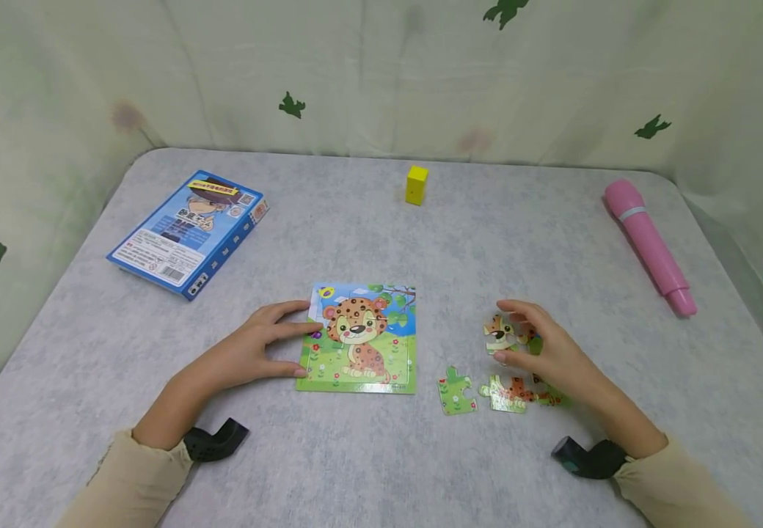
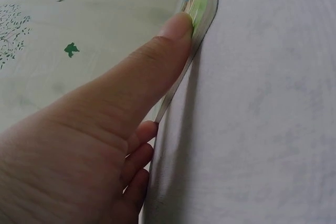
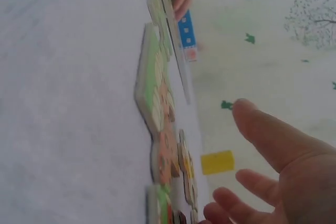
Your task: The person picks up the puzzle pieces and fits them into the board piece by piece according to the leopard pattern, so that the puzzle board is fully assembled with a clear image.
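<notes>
Ctr of head view, slightly low: leopard puzzle [image 1: 364, 341] flat on the grey table [image 1: 329, 469], pic side up. L hand [image 1: 246, 352], left of ctr, has fingers spread & straight, released, w/ tips on the puzzle's left edge & thumb at its lower-left corner.

R hand [image 1: 553, 352], right of ctr, is over loose pcs; fingers relaxed, thumb well apart from them, grip released. Can't tell if fingertips touch a pc. Leopard-face pc [image 1: 500, 331] shows btwn thumb & index; green pc [image 1: 454, 396] & leopard-body pc [image 1: 508, 396] lie just below, nr lower ctr.

Blue box [image 1: 186, 235] upper left, yellow block [image 1: 416, 185] upper ctr, pink mic-shaped item [image 1: 648, 246] upper right, tilted.
</notes>
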`<action>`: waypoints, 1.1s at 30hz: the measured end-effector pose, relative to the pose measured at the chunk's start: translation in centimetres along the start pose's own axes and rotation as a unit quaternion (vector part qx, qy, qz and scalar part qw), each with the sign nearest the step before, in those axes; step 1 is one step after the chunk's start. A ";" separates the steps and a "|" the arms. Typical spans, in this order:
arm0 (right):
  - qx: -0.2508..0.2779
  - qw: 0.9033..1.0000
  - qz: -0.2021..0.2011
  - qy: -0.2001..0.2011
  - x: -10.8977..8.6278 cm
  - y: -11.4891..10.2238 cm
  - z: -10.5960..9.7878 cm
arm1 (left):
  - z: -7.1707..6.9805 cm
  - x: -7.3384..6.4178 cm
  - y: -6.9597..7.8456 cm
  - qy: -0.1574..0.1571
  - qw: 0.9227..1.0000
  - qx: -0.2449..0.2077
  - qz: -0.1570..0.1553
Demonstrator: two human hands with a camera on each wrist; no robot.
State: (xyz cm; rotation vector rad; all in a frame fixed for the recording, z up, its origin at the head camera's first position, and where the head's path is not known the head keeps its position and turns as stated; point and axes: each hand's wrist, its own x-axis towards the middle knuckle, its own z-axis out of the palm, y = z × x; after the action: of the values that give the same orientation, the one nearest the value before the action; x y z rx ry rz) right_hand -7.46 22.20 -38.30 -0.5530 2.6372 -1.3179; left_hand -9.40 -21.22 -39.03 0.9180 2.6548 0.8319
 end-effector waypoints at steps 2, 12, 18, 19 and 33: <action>-0.014 1.000 0.007 -0.015 0.1 0.5 -0.2 | 0.0 0.0 0.0 -0.001 1.000 0.001 -0.002; -0.098 0.992 -0.027 -0.069 0.1 1.6 -1.5 | 0.1 0.0 -0.1 -0.002 1.000 0.001 -0.006; -0.130 0.988 -0.038 -0.068 0.2 1.4 -1.3 | 0.0 0.0 0.0 -0.001 1.000 0.001 -0.001; -0.134 0.988 -0.041 -0.067 0.2 1.3 -1.2 | 0.0 0.0 0.0 -0.001 1.000 0.001 -0.001; -0.124 0.983 -0.136 0.013 0.7 -1.9 0.5 | 0.1 0.1 1.9 -0.011 1.000 0.014 -0.017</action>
State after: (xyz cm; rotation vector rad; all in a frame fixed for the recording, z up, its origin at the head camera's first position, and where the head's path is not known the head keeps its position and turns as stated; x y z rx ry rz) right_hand -7.43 20.52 -37.09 -0.9683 2.8453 -1.0668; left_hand -8.52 -19.93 -38.01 0.8811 2.6618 0.7747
